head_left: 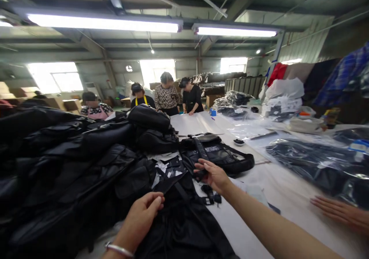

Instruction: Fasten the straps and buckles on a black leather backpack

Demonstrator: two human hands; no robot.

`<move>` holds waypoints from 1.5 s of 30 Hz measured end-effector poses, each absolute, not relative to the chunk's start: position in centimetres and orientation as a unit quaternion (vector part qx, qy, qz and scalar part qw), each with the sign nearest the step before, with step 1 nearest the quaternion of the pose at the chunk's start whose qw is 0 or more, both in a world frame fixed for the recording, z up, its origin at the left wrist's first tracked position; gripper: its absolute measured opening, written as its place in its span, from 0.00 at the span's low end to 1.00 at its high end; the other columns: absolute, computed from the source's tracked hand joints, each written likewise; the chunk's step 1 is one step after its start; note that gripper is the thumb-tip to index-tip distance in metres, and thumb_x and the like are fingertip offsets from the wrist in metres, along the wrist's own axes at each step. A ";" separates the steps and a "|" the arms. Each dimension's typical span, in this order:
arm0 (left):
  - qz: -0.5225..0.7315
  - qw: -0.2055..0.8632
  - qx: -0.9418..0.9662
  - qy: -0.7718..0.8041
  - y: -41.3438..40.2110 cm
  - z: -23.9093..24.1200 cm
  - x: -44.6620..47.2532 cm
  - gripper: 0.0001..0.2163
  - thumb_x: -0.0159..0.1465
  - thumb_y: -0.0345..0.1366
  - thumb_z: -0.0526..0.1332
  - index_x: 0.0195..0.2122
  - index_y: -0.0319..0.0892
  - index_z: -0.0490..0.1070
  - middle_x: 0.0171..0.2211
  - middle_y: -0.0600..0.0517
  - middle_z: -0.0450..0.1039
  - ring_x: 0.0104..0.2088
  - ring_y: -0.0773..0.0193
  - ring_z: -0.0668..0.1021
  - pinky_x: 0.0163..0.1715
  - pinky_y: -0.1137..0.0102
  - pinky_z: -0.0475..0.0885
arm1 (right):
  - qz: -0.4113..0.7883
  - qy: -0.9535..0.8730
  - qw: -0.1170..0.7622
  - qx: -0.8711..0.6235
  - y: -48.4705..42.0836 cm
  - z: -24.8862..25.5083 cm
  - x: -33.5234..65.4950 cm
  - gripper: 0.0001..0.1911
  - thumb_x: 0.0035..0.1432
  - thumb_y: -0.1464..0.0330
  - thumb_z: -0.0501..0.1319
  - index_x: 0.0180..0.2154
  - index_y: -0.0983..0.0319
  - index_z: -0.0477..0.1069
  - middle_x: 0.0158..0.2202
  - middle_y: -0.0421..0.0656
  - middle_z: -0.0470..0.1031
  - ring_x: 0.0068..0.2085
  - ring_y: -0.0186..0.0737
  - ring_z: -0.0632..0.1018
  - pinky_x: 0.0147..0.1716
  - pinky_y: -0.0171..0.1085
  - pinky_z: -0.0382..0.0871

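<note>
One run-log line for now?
left hand: pinches black fabric strip; right hand: near black fabric backpack, grip unclear; black bag heap: left

Black bags (83, 166) on white table (291, 182)

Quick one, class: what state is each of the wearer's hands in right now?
Left hand: closed, pinching a black fabric strip.
Right hand: partly curled beside the black backpack; whether it holds anything cannot be told.

Black bag (187, 232), flat on the white table (230, 224), dark strap (182, 193) across its upper part.
</note>
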State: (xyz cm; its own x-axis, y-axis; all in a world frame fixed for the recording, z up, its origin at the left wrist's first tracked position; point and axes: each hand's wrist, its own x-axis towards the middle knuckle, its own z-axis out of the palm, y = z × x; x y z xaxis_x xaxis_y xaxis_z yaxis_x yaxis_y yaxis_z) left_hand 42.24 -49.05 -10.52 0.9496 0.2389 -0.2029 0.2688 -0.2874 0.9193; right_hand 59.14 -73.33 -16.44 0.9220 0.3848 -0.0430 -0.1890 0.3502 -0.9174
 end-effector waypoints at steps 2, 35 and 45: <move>0.007 0.592 0.790 0.156 -50.4 -9.8 38.9 0.24 0.56 0.50 0.62 0.49 0.39 0.72 0.44 0.43 0.78 0.46 0.51 0.78 0.42 0.63 0.74 | 0.244 -0.097 0.857 -0.443 -71.0 -14.3 55.0 0.19 0.60 0.65 0.60 0.53 0.60 0.67 0.52 0.51 0.75 0.47 0.49 0.79 0.43 0.48 0.73; -0.043 0.452 0.877 0.157 -57.2 -8.4 38.8 0.15 0.54 0.47 0.65 0.31 0.37 0.76 0.21 0.55 0.70 0.21 0.69 0.69 0.21 0.74 0.61 | 0.431 -0.387 0.611 -0.539 -72.9 -16.2 48.8 0.26 0.49 0.49 0.68 0.22 0.66 0.69 0.16 0.34 0.61 0.19 0.27 0.60 0.19 0.30 0.53; -0.086 0.628 0.742 0.217 -53.6 -15.9 39.7 0.26 0.55 0.59 0.61 0.37 0.39 0.70 0.34 0.48 0.75 0.33 0.59 0.79 0.28 0.69 0.72 | 0.401 -0.196 0.656 -0.609 -69.0 -18.6 49.1 0.20 0.42 0.57 0.72 0.25 0.64 0.69 0.17 0.36 0.67 0.17 0.30 0.69 0.12 0.26 0.54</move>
State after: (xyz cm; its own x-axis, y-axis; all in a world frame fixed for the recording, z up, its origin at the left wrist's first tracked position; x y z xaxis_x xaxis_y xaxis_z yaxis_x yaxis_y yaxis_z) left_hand 39.73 -53.63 -15.86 0.8907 0.2149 -0.4006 0.4307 -0.1173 0.8948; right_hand 49.05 -69.03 -18.57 0.6023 0.7641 -0.2309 -0.2871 -0.0625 -0.9559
